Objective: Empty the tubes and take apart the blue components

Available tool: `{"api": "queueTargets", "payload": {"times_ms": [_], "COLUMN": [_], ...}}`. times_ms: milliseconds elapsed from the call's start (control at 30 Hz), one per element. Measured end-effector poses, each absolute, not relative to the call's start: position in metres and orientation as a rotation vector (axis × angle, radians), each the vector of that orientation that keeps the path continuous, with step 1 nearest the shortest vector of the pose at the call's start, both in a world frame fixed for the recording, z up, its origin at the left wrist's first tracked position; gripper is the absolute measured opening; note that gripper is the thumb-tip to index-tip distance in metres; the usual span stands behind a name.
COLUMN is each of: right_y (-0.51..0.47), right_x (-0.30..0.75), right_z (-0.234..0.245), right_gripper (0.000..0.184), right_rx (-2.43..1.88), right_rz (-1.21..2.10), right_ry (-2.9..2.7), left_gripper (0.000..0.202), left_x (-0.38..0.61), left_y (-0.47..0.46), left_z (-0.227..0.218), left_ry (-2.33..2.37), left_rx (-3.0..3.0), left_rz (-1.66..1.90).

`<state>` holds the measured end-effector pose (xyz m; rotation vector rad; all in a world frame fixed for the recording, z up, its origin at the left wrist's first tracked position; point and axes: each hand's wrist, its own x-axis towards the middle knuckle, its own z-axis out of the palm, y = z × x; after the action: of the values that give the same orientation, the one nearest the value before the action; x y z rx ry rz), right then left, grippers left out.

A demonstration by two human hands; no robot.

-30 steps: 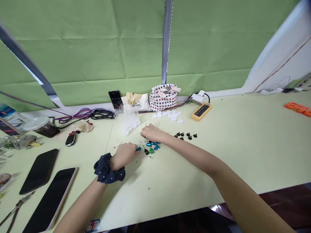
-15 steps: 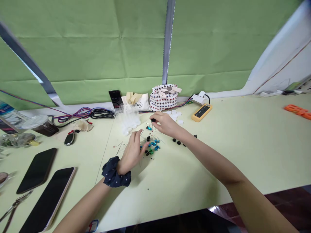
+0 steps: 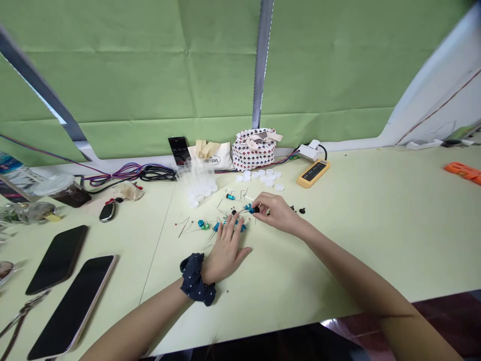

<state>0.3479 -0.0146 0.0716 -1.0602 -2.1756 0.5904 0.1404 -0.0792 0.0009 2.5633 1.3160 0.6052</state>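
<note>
Blue-and-black wire-leaded component (image 3: 252,210) is pinched in the fingertips of the right hand (image 3: 274,213), mid-tabletop. Left hand (image 3: 225,253) is spread, fingers down among scattered leaded parts (image 3: 203,224); navy dotted scrunchie (image 3: 196,280) on wrist. Open tabletop (image 3: 349,240) lies rightward; front edge (image 3: 263,332) runs well below both hands.

bright even light, soft shadow by the left hand (image 3: 226,254), and the green backdrop (image 3: 131,80) bends hard toward the edges, fisheye style
</note>
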Motion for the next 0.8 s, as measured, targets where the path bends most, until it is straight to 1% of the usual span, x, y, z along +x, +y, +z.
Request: {"api": "queueTargets", "payload": {"times_ms": [100, 167, 233, 333, 400, 467, 533, 600, 667, 733, 800], "right_y": [-0.029, -0.040, -0.051, -0.063, -0.066, -0.065, -0.062, -0.059, -0.056, -0.054, -0.053], "right_x": [0.347, 0.341, 0.334, 0.324, 0.322, 0.322, 0.323, 0.323, 0.321, 0.320, 0.320], "right_z": [0.066, 0.060, 0.052, 0.038, 0.032, 0.029, 0.029, 0.030, 0.030, 0.029, 0.029], "right_gripper": [0.008, 0.008, 0.012, 0.020, 0.022, 0.021, 0.020, 0.030, 0.040, 0.041, 0.043], "right_rx": [-1.107, -1.108, -1.092, -1.070, -1.045, -0.971, -0.882, -0.884, -0.989, -1.095, -1.087], "right_rz": [0.608, 0.620, 0.711, 1.000, 1.166, 1.193, 1.130, 1.127, 1.293, 1.512, 1.592], "right_ry": [-2.027, -1.921, -1.827, -1.734, -1.690, -1.712, -1.764, -1.733, -1.636, -1.581, -1.584], "left_gripper": [0.070, 0.064, 0.054, 0.031, 0.024, 0.024, 0.026, 0.028, 0.028, 0.029, 0.031], "left_x": [0.138, 0.136, 0.134, 0.129, 0.125, 0.121, 0.119, 0.119, 0.119, 0.121, 0.122], "left_y": [-0.070, -0.066, -0.065, -0.065, -0.064, -0.062, -0.061, -0.060, -0.060, -0.061, -0.061], "left_z": [0.004, 0.007, 0.011, 0.016, 0.020, 0.024, 0.026, 0.026, 0.025, 0.023, 0.023], "left_ry": [1.308, 1.308, 1.299, 1.256, 1.205, 1.164, 1.179, 1.229, 1.270, 1.282, 1.296], "left_rx": [2.546, 2.549, 2.548, 2.488, 2.447, 2.430, 2.420, 2.415, 2.429, 2.462, 2.482], "left_rz": [0.669, 0.730, 0.809, 0.879, 0.863, 0.843, 0.839, 0.834, 0.833, 0.840, 0.851]}}
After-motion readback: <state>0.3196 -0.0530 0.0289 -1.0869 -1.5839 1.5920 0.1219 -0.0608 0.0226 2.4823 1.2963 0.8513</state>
